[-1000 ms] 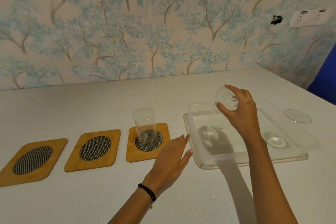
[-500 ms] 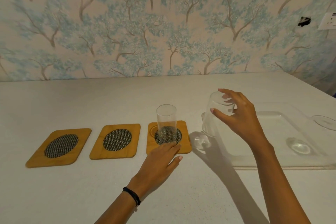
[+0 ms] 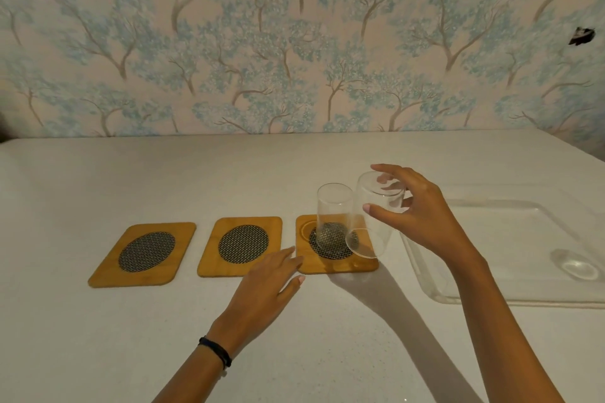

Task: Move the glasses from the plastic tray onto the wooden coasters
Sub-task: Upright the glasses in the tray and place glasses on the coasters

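Three wooden coasters with dark mesh centres lie in a row on the white counter: left coaster (image 3: 142,253), middle coaster (image 3: 240,245), right coaster (image 3: 334,244). A clear glass (image 3: 332,216) stands upright on the right coaster. My right hand (image 3: 422,216) grips a second clear glass (image 3: 371,216) by its rim, tilted in the air over the right coaster's right edge, beside the standing glass. My left hand (image 3: 265,291) rests flat on the counter, fingers apart, its fingertips at the near edges of the middle and right coasters. The clear plastic tray (image 3: 510,299) lies at the right, with a glass base (image 3: 574,267) showing in it.
A wall with blue tree wallpaper (image 3: 294,42) rises behind the counter. A dark hole (image 3: 581,36) marks the wall at the upper right. A black band (image 3: 216,352) circles my left wrist.
My right hand has carried the glass leftward from above the tray to beside the glass on the right coaster. My left hand has slid left toward the middle coaster. The view has panned left.
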The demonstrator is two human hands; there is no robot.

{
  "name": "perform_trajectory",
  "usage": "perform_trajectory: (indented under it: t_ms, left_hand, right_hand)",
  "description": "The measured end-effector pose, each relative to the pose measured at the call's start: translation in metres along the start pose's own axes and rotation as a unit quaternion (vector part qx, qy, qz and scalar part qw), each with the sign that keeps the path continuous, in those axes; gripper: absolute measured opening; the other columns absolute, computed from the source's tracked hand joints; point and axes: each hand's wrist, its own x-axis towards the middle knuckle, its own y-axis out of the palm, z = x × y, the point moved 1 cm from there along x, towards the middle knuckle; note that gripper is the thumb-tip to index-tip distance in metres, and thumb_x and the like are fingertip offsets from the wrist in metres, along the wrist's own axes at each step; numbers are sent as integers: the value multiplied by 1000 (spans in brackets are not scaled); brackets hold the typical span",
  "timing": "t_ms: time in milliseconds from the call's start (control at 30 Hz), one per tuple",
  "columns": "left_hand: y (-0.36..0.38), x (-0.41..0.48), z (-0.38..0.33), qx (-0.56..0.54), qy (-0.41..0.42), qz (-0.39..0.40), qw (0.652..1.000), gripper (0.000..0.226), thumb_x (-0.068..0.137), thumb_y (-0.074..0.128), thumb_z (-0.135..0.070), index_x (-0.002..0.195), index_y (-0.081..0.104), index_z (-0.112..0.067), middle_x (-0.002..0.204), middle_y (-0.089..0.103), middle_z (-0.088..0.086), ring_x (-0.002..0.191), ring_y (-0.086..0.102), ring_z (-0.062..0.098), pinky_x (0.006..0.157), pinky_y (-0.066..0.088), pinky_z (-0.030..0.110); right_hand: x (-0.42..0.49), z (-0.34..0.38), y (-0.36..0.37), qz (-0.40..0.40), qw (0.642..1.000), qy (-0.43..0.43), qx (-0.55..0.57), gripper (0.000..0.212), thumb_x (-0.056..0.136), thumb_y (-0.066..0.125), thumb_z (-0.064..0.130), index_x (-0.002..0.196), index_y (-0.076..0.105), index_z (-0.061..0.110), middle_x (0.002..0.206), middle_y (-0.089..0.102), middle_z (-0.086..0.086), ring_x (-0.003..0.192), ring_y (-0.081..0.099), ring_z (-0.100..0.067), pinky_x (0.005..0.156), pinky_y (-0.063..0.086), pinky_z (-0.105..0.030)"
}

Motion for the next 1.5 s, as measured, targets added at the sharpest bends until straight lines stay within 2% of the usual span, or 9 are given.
perform_trajectory:
  t_ms: [67,233,367,567,767,900,1000,1067,1500]
  left_hand:
    - [-8,-6,11,0,-10,-9,1000,45,94,38,-45,135,42,-27,147,37,-5,134,33,10,109,27,27]
    - [-31,-18,42,31,-37,-35,998,43,94,43,-39,134,45,-22,147,38,-1,133,35,15,106,27,24]
    - [-44,-30,67,44,-77,-46,995,43,94,43,-36,134,43,-22,146,39,3,133,36,18,106,34,34]
    - [-50,-41,88,72,-124,-58,988,48,95,42,-36,138,37,-17,149,35,8,135,33,21,110,33,37]
    - [-53,-47,99,77,-168,-51,982,54,95,39,-40,141,29,-14,151,29,11,138,28,25,110,30,39]
    - [-51,-46,99,92,-161,-37,982,53,95,38,-40,140,30,-14,149,34,10,136,30,23,110,29,36]
    - [-52,-45,101,102,-151,-26,983,50,95,36,-40,138,31,-15,146,37,8,134,33,21,109,29,34]
    - [-52,-45,102,100,-147,-21,984,49,96,35,-40,138,32,-15,146,38,6,133,34,20,109,29,34]
    - [-46,-44,101,152,-144,0,978,50,96,32,-41,138,28,-14,147,34,7,134,33,22,110,28,37]
  right_hand:
    - [3,7,9,8,1000,-5,1,58,69,76,33,122,51,34,110,58,3,94,55,-5,63,43,-8]
    - [12,23,37,31,999,-12,11,58,69,76,36,121,51,36,110,58,4,96,55,0,65,44,-9]
    - [18,36,62,48,998,-25,22,57,69,76,36,119,49,43,109,56,7,98,52,7,66,45,-4]
    - [28,51,99,71,997,-31,24,58,69,76,35,120,50,41,109,55,6,94,54,-1,67,45,-11]
    - [39,64,140,86,995,-25,48,55,71,77,29,120,54,33,108,55,3,92,55,-3,67,47,-10]
    - [47,68,164,98,994,-16,50,56,70,77,26,121,55,27,112,55,-3,92,55,-11,70,48,-20]
    - [52,70,181,108,993,-11,40,57,70,77,25,122,54,25,116,53,-5,98,55,-18,79,51,-33]
    - [55,70,191,112,993,-9,35,57,70,77,25,122,54,24,118,52,-6,99,54,-19,82,51,-36]
    - [61,67,214,123,992,8,21,57,70,77,24,122,53,21,121,51,-9,100,51,-19,82,48,-32]
